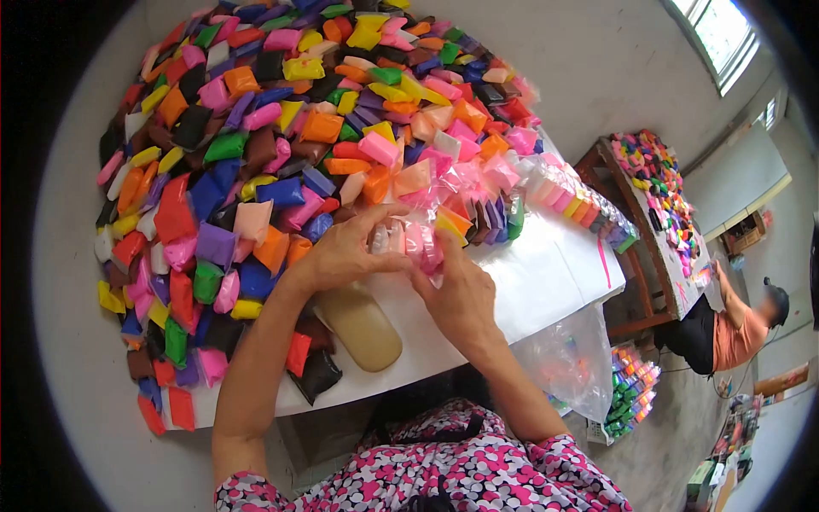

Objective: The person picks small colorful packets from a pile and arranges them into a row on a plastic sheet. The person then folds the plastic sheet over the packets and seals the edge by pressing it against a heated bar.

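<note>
Between my two hands is a clear plastic bag [418, 243] with a row of small pink and white packets inside. My left hand [345, 252] grips its left side, the fingers curled over the top and the thumb below. On the other side my right hand [461, 294] pinches the bag, close to a yellow and orange packet [453, 224]. Just behind the hands, more packets stand in a row [495, 219], partly under shiny film. Below my left hand a tan, rounded oblong object [363, 328] lies on the white table [546, 286].
A large heap of coloured packets [256, 154] covers the table's left and back. Filled clear bags [576, 200] lie along the right. Beyond the table edge hang a clear sack [567, 354] and a box of packets [630, 392]. Another person [738, 328] sits at a second table [636, 200].
</note>
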A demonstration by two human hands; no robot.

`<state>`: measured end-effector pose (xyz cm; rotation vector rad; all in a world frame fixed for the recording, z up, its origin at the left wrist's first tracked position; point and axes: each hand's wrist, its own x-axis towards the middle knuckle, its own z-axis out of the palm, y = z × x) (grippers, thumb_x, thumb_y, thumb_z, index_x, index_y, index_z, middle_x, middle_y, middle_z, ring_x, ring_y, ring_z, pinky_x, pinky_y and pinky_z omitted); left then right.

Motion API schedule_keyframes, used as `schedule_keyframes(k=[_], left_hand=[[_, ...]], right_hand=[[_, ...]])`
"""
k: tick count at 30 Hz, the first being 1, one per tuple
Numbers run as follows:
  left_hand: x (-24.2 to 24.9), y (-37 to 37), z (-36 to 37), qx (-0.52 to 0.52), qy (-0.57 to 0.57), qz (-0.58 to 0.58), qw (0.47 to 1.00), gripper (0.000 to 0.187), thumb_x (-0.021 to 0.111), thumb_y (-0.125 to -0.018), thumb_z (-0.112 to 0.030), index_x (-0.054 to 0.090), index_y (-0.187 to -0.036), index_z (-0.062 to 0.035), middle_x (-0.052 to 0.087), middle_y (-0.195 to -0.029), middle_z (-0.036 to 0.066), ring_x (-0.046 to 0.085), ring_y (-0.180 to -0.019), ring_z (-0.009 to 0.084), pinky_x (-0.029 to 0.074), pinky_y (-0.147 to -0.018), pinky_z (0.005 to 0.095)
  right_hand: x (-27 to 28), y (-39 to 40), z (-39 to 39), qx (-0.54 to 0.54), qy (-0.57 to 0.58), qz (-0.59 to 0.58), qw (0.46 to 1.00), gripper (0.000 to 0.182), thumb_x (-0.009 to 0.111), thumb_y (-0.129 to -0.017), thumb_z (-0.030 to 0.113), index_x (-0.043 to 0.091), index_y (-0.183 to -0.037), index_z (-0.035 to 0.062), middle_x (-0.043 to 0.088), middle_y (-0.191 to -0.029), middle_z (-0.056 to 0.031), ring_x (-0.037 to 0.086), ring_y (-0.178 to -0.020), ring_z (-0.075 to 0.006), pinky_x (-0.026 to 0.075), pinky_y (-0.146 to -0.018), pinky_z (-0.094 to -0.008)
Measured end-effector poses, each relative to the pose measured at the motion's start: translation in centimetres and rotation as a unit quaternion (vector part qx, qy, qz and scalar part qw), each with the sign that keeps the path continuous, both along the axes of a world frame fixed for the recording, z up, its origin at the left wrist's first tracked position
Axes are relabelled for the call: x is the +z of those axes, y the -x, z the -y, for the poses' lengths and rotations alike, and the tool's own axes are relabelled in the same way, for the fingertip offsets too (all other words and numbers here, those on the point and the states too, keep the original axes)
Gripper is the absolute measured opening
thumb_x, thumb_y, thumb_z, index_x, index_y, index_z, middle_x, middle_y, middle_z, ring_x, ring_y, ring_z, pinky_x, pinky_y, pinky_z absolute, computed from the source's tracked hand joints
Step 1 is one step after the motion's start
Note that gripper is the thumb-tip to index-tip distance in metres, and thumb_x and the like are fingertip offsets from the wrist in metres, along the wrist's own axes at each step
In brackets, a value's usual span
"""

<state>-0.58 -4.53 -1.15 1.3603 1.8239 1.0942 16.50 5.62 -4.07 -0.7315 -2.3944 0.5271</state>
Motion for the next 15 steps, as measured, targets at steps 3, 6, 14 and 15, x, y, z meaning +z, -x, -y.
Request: schedule_keyframes(k=[3,6,14,15], left_hand=[[0.6,-0.1,0.1,-0.006,0.003,0.02,1.0,0.081,0.082,-0.075,-0.029,0.043,-0.142,-0.0043,0.051,-0.135,0.011,0.049,-0.123,0.0208,0.038,-0.106,0.0328],[0.4,-0.1,0.1,-0.005,0.01,0.016,1.0,0.084,0.083,-0.074,-0.031,0.043,-0.143,-0.0048,0.051,-0.135,0.011,0.05,-0.123,0.021,0.038,-0.106,0.0329],[0.6,-0.7,0.2,0.02,0.025,-0.081,0.996,0.089,0.084,-0.07,-0.032,0.042,-0.144,-0.0082,0.053,-0.134,0.011,0.052,-0.121,0.0236,0.04,-0.104,0.0343],[1.0,-1.1,0.3,0.033,0.039,-0.084,0.995,0.089,0.085,-0.07,-0.033,0.042,-0.144,-0.0086,0.053,-0.135,0.011,0.052,-0.121,0.024,0.04,-0.104,0.0345]], right_hand=[[0.7,-2.5,-0.8,-0.024,0.069,0.003,0.997,0.046,0.076,-0.08,0.023,0.054,-0.114,0.0018,0.066,-0.086,-0.0163,0.067,-0.072,-0.0325,0.051,-0.061,-0.0422],[0.7,-2.5,-2.2,-0.036,0.025,-0.025,0.999,0.042,0.076,-0.08,0.022,0.056,-0.11,0.0008,0.065,-0.087,-0.0161,0.067,-0.073,-0.0326,0.051,-0.063,-0.0421],[-1.4,0.3,-2.8,-0.045,-0.083,0.026,0.995,0.027,0.068,-0.085,0.024,0.057,-0.094,0.0007,0.063,-0.088,-0.0164,0.066,-0.071,-0.0341,0.052,-0.062,-0.0431],[-1.7,0.5,-2.7,-0.05,-0.083,0.035,0.995,0.028,0.069,-0.085,0.026,0.058,-0.092,0.001,0.063,-0.086,-0.0158,0.066,-0.069,-0.0334,0.053,-0.06,-0.0424]])
